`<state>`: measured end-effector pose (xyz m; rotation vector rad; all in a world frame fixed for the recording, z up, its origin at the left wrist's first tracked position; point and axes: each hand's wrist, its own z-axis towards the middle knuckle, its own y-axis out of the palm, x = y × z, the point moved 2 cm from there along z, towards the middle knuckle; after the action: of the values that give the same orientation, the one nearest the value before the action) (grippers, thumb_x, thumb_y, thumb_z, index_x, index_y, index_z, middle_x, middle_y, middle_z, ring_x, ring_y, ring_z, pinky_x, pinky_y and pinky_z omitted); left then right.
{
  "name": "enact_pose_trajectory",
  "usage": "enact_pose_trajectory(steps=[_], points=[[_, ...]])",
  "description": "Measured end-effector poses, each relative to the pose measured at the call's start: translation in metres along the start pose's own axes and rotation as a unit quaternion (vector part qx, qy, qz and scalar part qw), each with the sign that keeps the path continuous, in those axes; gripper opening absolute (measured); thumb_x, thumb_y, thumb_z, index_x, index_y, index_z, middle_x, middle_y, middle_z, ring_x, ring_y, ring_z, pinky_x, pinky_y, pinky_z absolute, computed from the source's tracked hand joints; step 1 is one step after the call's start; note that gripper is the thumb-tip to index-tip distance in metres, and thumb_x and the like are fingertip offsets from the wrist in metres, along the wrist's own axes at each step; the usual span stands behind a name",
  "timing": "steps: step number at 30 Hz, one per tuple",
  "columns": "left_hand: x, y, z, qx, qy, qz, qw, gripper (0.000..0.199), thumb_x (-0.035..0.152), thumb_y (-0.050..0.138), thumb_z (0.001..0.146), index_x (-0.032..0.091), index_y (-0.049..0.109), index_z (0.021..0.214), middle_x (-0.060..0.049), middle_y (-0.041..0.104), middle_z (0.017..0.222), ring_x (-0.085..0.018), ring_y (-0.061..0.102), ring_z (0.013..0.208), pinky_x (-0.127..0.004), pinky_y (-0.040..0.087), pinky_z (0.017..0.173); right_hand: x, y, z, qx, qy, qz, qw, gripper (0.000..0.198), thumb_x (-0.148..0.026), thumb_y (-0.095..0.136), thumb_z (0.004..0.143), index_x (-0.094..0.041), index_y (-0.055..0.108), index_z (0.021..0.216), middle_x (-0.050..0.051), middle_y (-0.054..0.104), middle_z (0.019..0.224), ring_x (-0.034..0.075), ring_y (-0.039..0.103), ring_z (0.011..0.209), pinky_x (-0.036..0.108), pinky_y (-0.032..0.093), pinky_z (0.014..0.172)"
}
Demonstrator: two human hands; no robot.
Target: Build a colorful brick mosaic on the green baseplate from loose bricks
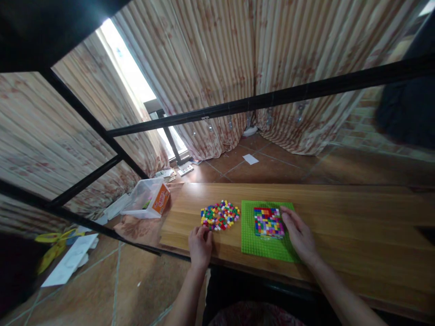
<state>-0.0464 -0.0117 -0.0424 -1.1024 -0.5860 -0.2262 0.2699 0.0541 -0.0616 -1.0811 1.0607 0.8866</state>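
Note:
A bright green studded baseplate [249, 244] lies on the wooden table, carrying a compact block of small multicoloured building bricks [268, 222]. At its right side is my right hand [301, 233], fingers stretched toward the block's upper right corner, apparently touching it. Left of the baseplate spreads a loose pile of small coloured bricks [220, 215]. My left hand [200, 246] rests at the pile's lower left edge with its fingers curled together. Whatever the left fingertips hold, if anything, is too small to make out.
A clear plastic box [139, 201] with an orange label stands beyond the left end of the wooden table [356, 226]. A black metal bar [234, 106] crosses in front of the curtains. Papers [70, 260] and a yellow object [54, 246] lie on the left.

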Motion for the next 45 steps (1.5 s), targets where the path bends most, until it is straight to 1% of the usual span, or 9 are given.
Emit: enact_pose_trajectory(steps=[3,6,9,12,17,21,26,33,45], points=[[0.007,-0.002,-0.005,-0.008,-0.022,-0.024,0.999,0.015,0.029,0.052,0.084,0.02,0.063,0.083,-0.005,0.067,0.083,-0.021,0.064,0.081,-0.036,0.05,0.076,0.012,-0.023,-0.006,0.047,-0.035,-0.063,0.996,0.041,-0.054,0.048,0.087,-0.022,0.065,0.106,0.01,0.068,0.11,0.025,0.063,0.099,0.043,0.048,0.089],[0.032,0.002,-0.013,-0.047,-0.002,-0.099,0.994,0.014,0.03,0.052,0.085,0.02,0.062,0.086,-0.001,0.067,0.077,-0.016,0.065,0.074,-0.029,0.05,0.07,0.021,-0.039,-0.012,0.082,-0.071,-0.091,0.99,0.038,-0.05,0.045,0.089,-0.02,0.066,0.1,0.01,0.069,0.103,0.025,0.063,0.097,0.042,0.048,0.089],[0.073,0.015,-0.02,-0.108,0.071,-0.171,0.977,0.013,0.025,0.053,0.085,0.02,0.063,0.078,0.0,0.066,0.076,-0.013,0.063,0.073,-0.024,0.05,0.069,0.02,-0.041,-0.015,0.081,-0.092,-0.101,0.987,0.035,-0.046,0.044,0.091,-0.02,0.066,0.097,0.01,0.069,0.099,0.023,0.064,0.094,0.04,0.048,0.088],[0.111,0.03,-0.023,-0.146,0.113,-0.194,0.963,0.012,0.018,0.055,0.085,0.021,0.065,0.08,0.0,0.067,0.079,-0.012,0.063,0.075,-0.024,0.051,0.07,0.015,-0.037,-0.015,0.071,-0.115,-0.116,0.984,0.033,-0.045,0.045,0.09,-0.02,0.066,0.094,0.01,0.069,0.097,0.023,0.064,0.092,0.04,0.048,0.087],[0.143,0.042,-0.02,-0.148,0.153,-0.186,0.959,0.017,0.016,0.054,0.088,0.023,0.069,0.091,-0.002,0.068,0.085,-0.013,0.063,0.08,-0.025,0.051,0.073,0.011,-0.037,-0.015,0.076,-0.116,-0.109,0.984,0.032,-0.044,0.045,0.091,-0.021,0.067,0.091,0.009,0.069,0.094,0.023,0.064,0.089,0.04,0.049,0.084],[0.15,0.045,-0.019,-0.14,0.175,-0.179,0.958,0.021,0.015,0.051,0.089,0.023,0.069,0.095,-0.003,0.067,0.088,-0.013,0.063,0.082,-0.026,0.052,0.075,0.01,-0.037,-0.015,0.077,-0.112,-0.108,0.985,0.031,-0.043,0.045,0.09,-0.021,0.067,0.09,0.009,0.069,0.093,0.023,0.064,0.089,0.04,0.05,0.083],[0.15,0.053,-0.022,-0.121,0.191,-0.109,0.968,0.021,0.015,0.053,0.088,0.023,0.065,0.103,-0.005,0.068,0.094,-0.016,0.063,0.086,-0.03,0.052,0.076,0.009,-0.037,-0.015,0.072,-0.112,-0.109,0.985,0.029,-0.041,0.045,0.09,-0.022,0.067,0.09,0.008,0.069,0.093,0.023,0.064,0.089,0.039,0.05,0.084],[0.148,0.065,-0.026,-0.093,0.225,-0.06,0.968,0.01,0.019,0.054,0.089,0.023,0.063,0.09,-0.003,0.067,0.086,-0.017,0.062,0.082,-0.029,0.05,0.073,0.01,-0.037,-0.015,0.068,-0.111,-0.113,0.985,0.028,-0.039,0.046,0.09,-0.022,0.067,0.09,0.008,0.069,0.093,0.022,0.064,0.088,0.039,0.05,0.083],[0.141,0.071,-0.028,-0.042,0.27,-0.026,0.962,0.008,0.024,0.054,0.09,0.022,0.062,0.09,-0.005,0.067,0.082,-0.018,0.06,0.076,-0.032,0.047,0.068,0.008,-0.036,-0.015,0.062,-0.112,-0.119,0.985,0.028,-0.04,0.046,0.09,-0.022,0.067,0.089,0.008,0.069,0.09,0.022,0.064,0.085,0.038,0.051,0.079]])
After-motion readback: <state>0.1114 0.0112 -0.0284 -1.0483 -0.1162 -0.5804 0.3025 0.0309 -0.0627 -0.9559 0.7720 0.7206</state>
